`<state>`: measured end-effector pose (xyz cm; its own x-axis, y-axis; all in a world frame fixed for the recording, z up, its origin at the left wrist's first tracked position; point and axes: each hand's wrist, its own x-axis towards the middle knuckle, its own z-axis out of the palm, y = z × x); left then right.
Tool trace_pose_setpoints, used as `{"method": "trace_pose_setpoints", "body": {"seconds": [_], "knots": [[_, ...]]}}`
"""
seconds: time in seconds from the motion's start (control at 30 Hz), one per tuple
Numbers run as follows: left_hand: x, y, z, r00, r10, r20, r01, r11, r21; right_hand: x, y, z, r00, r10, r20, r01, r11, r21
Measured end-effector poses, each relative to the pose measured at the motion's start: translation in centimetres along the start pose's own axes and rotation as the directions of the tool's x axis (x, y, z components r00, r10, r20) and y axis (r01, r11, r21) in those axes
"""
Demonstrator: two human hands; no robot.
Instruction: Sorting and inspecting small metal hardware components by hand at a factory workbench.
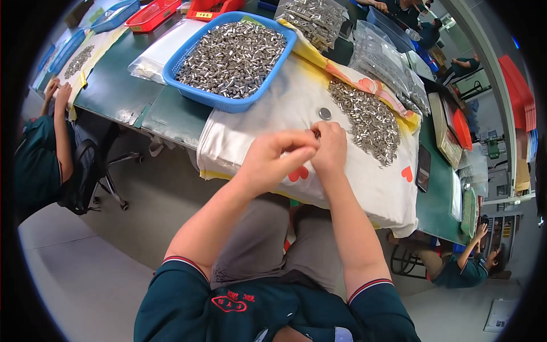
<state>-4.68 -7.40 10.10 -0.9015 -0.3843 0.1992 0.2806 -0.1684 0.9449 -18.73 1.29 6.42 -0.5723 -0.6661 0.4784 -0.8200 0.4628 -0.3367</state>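
Note:
Above the near edge of a white cloth with red hearts point(239, 137), my two hands meet. My left hand point(276, 157) is closed, its fingers bent toward the thumb, and anything between them is hidden. Beside it my right hand point(331, 149) is closed in a pinch, with a small dark bit at the fingertips too tiny to name. Just beyond the right hand lies a round silver disc point(325, 113). To its right spreads a loose pile of small metal pieces point(370, 125). A blue plastic basket point(228, 102) at the far left holds many short metal cylinders.
Bags of metal parts point(313, 23) and clear plastic bags point(379, 54) stand behind the cloth. A dark phone-like slab point(423, 168) lies right on the green table point(171, 111). Red trays point(151, 16) sit far left. Co-workers sit at left point(40, 154) and right point(464, 268).

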Motion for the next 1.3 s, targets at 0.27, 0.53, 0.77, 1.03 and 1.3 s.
{"method": "trace_pose_setpoints", "body": {"seconds": [0.27,0.53,0.77,1.03,1.3], "knots": [[-9.3,-4.6,1.0,0.953,-0.279,0.116,0.291,0.952,-0.097,-1.8,0.5,-2.3,0.992,-0.080,0.096,0.065,0.987,0.144],[-9.7,-9.2,1.9,0.822,-0.551,0.144,0.569,0.779,-0.264,-1.0,0.9,-2.7,0.994,-0.098,0.046,0.086,0.973,0.216],[-7.8,-11.1,3.6,0.723,-0.671,0.161,0.641,0.566,-0.519,-1.9,0.6,-2.7,0.968,-0.220,0.119,0.201,0.968,0.150],[-6.6,-11.0,4.1,0.675,-0.701,0.231,0.628,0.381,-0.678,-4.3,1.5,-5.5,0.973,-0.152,0.171,0.098,0.952,0.290],[-5.2,-11.2,5.3,0.639,-0.745,0.191,0.574,0.296,-0.764,-4.6,0.2,-3.9,0.997,0.019,0.074,-0.028,0.992,0.119]]}}
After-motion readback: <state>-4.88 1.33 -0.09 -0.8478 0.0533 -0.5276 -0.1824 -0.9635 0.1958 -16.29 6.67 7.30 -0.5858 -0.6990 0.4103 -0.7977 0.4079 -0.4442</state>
